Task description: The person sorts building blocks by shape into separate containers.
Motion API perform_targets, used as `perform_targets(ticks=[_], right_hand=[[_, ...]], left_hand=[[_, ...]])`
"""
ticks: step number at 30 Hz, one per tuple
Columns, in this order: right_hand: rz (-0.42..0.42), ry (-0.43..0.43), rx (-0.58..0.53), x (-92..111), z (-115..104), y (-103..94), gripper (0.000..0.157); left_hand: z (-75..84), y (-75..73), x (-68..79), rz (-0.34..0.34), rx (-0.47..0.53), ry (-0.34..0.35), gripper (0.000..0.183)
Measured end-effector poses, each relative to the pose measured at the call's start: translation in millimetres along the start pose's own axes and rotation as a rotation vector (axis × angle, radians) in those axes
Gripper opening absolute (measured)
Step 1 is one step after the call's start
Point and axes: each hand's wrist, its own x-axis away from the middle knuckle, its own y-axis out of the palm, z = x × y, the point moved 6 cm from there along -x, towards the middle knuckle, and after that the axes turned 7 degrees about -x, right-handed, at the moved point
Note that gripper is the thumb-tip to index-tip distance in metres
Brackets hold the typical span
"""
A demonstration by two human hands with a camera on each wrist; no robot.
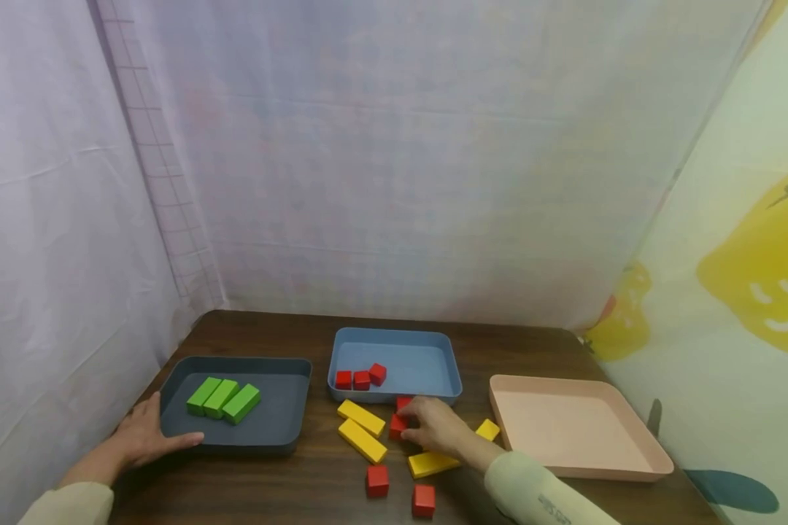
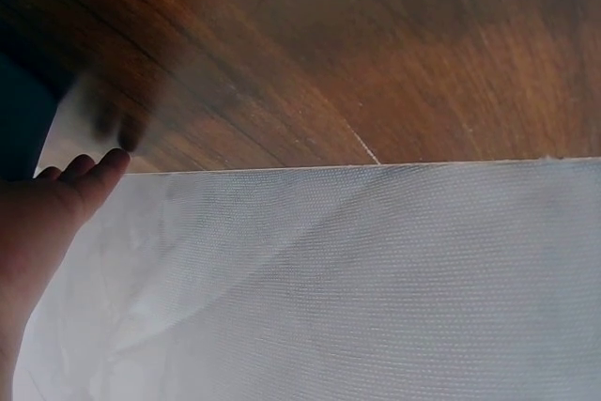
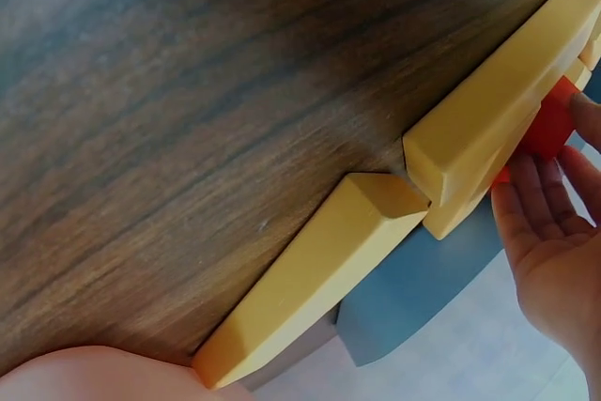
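My left hand (image 1: 143, 435) rests against the left end of the dark grey tray (image 1: 282, 408), thumb stretched along its front side. Three green blocks (image 1: 222, 398) lie in that tray. In front of the blue tray (image 1: 427, 364), my right hand (image 1: 441, 432) pinches a red cube (image 1: 397, 428) between thumb and fingers; the right wrist view shows the red cube (image 3: 552, 121) at the fingertips. Another red cube (image 1: 403, 402) sits just beyond, close to the fingers. Yellow blocks (image 1: 433, 464) lie beneath and beside this hand, partly hidden by it.
Three red cubes (image 1: 362, 380) lie in the blue tray's front left corner. Two yellow blocks (image 1: 362, 440) lie left of my right hand, and two red cubes (image 1: 377, 481) nearer the front. A pink tray (image 1: 578, 423) stands at the right. Cloth (image 1: 394, 182) hangs behind the table.
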Motion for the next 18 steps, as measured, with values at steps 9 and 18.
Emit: perform_targets(ticks=[9,18], right_hand=[[0.002,0.010,-0.041,3,3,0.9,0.028],[0.031,0.105,-0.150,-1,5,-19.0,0.029]], left_hand=[[-1.6,4.0,0.3,-0.004,-0.004,0.010,0.131],[-3.5,2.9,-2.5,-0.023,0.013,-0.008,0.133]])
